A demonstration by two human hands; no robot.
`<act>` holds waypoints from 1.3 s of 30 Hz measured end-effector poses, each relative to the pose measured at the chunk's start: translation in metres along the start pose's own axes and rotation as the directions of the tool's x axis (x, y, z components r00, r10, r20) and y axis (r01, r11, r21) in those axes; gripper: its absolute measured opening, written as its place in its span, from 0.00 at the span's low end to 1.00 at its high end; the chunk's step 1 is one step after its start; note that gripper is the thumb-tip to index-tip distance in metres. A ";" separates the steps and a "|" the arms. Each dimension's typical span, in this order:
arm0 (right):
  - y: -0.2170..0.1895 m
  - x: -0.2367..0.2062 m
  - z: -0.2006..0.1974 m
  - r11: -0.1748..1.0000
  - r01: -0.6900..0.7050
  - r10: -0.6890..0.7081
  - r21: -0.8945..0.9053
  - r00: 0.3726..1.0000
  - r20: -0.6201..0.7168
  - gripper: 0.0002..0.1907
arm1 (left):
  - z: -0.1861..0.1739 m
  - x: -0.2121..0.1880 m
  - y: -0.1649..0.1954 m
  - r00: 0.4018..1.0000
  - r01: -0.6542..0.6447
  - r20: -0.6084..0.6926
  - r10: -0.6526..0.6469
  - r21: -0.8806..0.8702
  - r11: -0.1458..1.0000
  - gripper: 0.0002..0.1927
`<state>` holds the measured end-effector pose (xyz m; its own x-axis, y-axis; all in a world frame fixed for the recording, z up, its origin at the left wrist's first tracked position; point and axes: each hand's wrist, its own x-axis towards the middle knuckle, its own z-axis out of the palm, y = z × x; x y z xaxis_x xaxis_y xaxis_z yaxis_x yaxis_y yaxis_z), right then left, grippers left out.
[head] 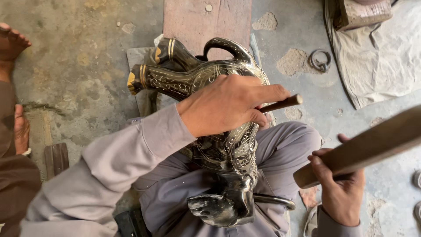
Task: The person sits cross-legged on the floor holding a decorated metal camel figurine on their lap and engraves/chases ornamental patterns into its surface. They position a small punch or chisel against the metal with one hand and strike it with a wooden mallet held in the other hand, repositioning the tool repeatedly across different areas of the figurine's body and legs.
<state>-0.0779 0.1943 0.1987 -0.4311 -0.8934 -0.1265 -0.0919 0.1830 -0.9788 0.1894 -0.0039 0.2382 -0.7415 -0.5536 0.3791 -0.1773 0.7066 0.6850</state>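
Left hand (228, 105) is clenched around a thin dark metal chisel rod (283, 103), whose blunt end sticks out past the forefinger toward the right. The heel of that hand presses on the dark engraved metal bird-shaped vessel (197, 79), which lies across the person's lap on grey trousers (285, 145). Right hand (340, 188) is closed in a firm grip on the thick brown wooden mallet handle (368, 147), held raised and well apart from the rod.

The vessel's body is covered with fine silver-coloured scroll lines; two flared ends with yellow tips point to the upper left, a curved handle arches at the top, and a heavy dark foot hangs low between the knees. The chisel's working tip is hidden under the left hand, so where it meets the metal cannot be made out. The mallet's head is cut off by the right edge. A curved metal bar (276, 201) shows partly beside the vessel's foot.

Underneath is a rough, stained concrete floor (79, 66) with a reddish flat board (206, 22) at the top. A small iron ring (320, 60) lies near a crumpled pale cloth (381, 57) in the upper right. At the left edge another person's bare foot (11, 44) and brown garment (15, 184) come into view.
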 end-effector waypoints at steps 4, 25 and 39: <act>0.002 0.003 0.010 0.922 -0.029 -0.016 -0.385 0.993 -0.113 0.19 | -0.001 0.010 -0.003 0.987 0.011 0.163 -0.012 0.012 1.000 0.29; -0.002 -0.011 0.054 0.909 0.128 -0.182 -0.397 0.978 -0.102 0.19 | -0.014 0.023 0.005 0.922 0.043 0.381 -0.065 0.066 0.997 0.12; 0.010 -0.015 0.070 0.831 0.111 -0.200 -0.545 0.974 -0.106 0.20 | -0.026 0.007 -0.017 0.923 -0.030 0.382 0.033 -0.013 0.999 0.15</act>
<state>-0.0098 0.1814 0.1795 -0.4964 -0.8635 0.0892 -0.6139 0.2766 -0.7393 0.2045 -0.0313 0.2452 -0.9380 -0.3196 0.1345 -0.1465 0.7169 0.6816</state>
